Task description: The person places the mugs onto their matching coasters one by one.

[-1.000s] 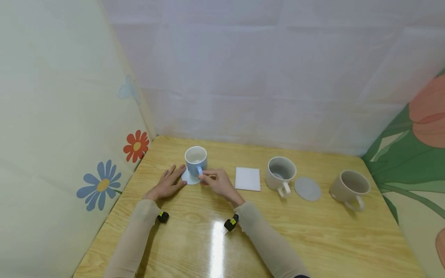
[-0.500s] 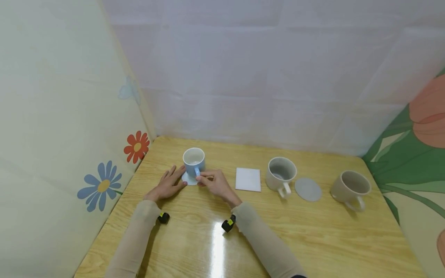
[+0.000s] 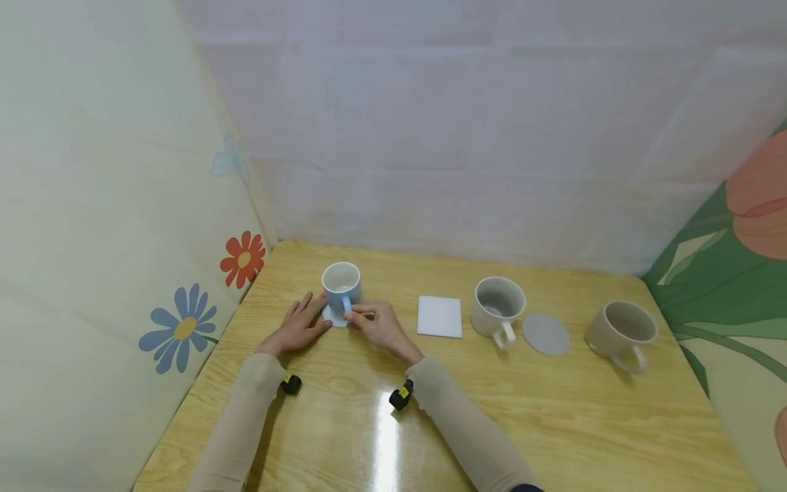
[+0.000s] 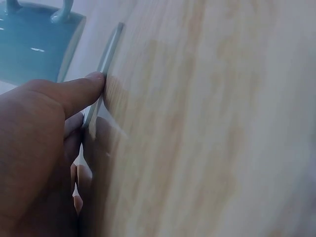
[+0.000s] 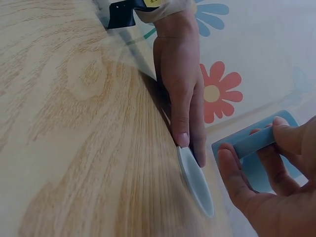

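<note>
My right hand [image 3: 382, 326] pinches the handle [image 5: 254, 142] of a light-blue mug [image 3: 337, 298] with a white inside. The mug is upright over a round pale-blue coaster [image 3: 334, 319]; both wrist views show a gap between the mug's base and the coaster. My left hand [image 3: 298, 329] lies on the table left of the coaster, fingers extended. Its thumb [image 4: 84, 93] touches the coaster's edge, and another fingertip is at the rim farther back. In the head view the mug hides the coaster's rear part.
Right of my hands lies a square white coaster [image 3: 439, 316]. Beyond it stand a whitish mug [image 3: 492, 320], a round grey coaster [image 3: 546, 334] and a beige mug [image 3: 609, 335] on the wooden table [image 3: 553, 424]. A pale cloth wall [image 3: 461, 137] closes off the back.
My right hand has shifted the blue mug slightly left and toward me over the coaster. The left hand has stayed beside the coaster.
</note>
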### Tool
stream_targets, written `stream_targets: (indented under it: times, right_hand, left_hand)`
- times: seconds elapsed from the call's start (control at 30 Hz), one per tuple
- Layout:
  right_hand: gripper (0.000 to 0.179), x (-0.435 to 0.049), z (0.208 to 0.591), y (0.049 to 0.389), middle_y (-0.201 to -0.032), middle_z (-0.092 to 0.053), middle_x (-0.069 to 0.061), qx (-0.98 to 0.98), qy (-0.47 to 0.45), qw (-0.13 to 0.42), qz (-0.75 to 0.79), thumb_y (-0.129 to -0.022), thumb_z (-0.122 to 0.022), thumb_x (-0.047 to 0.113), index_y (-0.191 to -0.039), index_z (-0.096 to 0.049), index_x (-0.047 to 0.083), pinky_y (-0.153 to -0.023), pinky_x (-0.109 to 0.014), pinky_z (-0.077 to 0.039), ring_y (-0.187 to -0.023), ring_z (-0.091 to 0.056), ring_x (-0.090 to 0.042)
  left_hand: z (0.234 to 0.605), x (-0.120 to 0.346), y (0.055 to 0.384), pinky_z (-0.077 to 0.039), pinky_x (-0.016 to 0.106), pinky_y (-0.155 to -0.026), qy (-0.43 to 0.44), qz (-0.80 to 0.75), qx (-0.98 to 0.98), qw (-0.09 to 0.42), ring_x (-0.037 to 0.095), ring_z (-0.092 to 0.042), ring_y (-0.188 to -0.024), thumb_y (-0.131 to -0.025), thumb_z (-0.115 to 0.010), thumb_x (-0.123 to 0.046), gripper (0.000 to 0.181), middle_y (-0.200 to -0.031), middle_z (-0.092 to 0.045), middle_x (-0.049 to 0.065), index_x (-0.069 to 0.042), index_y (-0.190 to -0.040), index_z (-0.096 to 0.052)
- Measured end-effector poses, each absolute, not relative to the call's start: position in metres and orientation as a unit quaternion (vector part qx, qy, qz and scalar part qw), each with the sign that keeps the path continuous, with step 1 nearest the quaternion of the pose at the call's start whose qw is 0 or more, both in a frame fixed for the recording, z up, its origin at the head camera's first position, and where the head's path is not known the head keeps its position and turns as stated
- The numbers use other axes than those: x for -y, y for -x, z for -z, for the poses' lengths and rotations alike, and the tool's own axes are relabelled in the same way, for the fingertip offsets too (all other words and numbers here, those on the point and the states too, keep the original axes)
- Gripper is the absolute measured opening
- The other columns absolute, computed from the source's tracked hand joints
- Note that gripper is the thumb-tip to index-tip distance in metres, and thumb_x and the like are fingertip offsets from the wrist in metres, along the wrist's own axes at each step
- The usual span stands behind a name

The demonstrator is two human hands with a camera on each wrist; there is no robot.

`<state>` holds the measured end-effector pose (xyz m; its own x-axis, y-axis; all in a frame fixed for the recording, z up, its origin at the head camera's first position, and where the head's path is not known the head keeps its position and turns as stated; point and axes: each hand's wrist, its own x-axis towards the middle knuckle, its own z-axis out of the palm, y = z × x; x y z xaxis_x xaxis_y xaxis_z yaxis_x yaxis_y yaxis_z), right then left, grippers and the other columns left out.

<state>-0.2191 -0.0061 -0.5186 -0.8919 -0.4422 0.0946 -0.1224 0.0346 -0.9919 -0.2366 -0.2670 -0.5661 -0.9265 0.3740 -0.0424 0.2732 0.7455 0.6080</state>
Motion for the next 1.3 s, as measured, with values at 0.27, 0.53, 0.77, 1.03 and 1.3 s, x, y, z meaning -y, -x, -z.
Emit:
stream_targets:
  times: [0.27,0.53,0.77,1.03,1.3]
  right_hand:
    - [0.024,0.0104,0.5218,0.2201,-0.126,-0.073,-0.029,-0.715,0.213,0.115,0.656,-0.102,-0.070,0.004,-0.121,-0.075,-0.009,-0.089,-0.046,-0.066,-0.099,-0.077,-0.048]
    - [0.023,0.0127,0.5217,0.2182,-0.123,-0.075,-0.028,-0.723,0.200,0.118,0.651,-0.101,-0.071,0.005,-0.119,-0.076,-0.008,-0.088,-0.041,-0.067,-0.096,-0.078,-0.044]
    - [0.023,0.0148,0.5232,0.2166,-0.120,-0.076,-0.027,-0.729,0.183,0.121,0.649,-0.101,-0.072,0.006,-0.119,-0.077,-0.006,-0.087,-0.040,-0.067,-0.096,-0.078,-0.042]
    - [0.022,0.0166,0.5235,0.2150,-0.116,-0.077,-0.028,-0.727,0.183,0.122,0.650,-0.100,-0.072,0.005,-0.118,-0.077,-0.008,-0.086,-0.040,-0.067,-0.095,-0.078,-0.044]
    - [0.022,0.0165,0.5272,0.2163,-0.119,-0.075,-0.029,-0.731,0.181,0.121,0.646,-0.100,-0.072,0.004,-0.119,-0.076,-0.008,-0.087,-0.041,-0.067,-0.096,-0.078,-0.044]
  left_hand:
    - [0.5666,0.2670,0.2366,0.002,0.068,-0.131,-0.174,-0.314,-0.930,0.079,0.049,-0.003,-0.165,-0.109,-0.060,-0.040,0.073,-0.177,-0.022,0.018,-0.013,-0.169,-0.030]
    - [0.5646,0.2669,0.2369,0.003,0.068,-0.131,-0.172,-0.319,-0.928,0.081,0.049,-0.003,-0.165,-0.108,-0.060,-0.042,0.074,-0.177,-0.022,0.018,-0.014,-0.170,-0.030]
    - [0.5660,0.2675,0.2375,0.003,0.068,-0.131,-0.170,-0.317,-0.930,0.081,0.049,-0.003,-0.165,-0.109,-0.060,-0.042,0.074,-0.178,-0.022,0.017,-0.015,-0.170,-0.029]
    - [0.5666,0.2667,0.2360,0.003,0.068,-0.131,-0.172,-0.315,-0.930,0.074,0.050,-0.004,-0.164,-0.108,-0.061,-0.039,0.074,-0.177,-0.023,0.019,-0.013,-0.170,-0.028]
    - [0.5672,0.2664,0.2367,0.002,0.069,-0.131,-0.171,-0.311,-0.932,0.073,0.050,-0.004,-0.164,-0.109,-0.061,-0.036,0.075,-0.177,-0.022,0.019,-0.013,-0.171,-0.026]
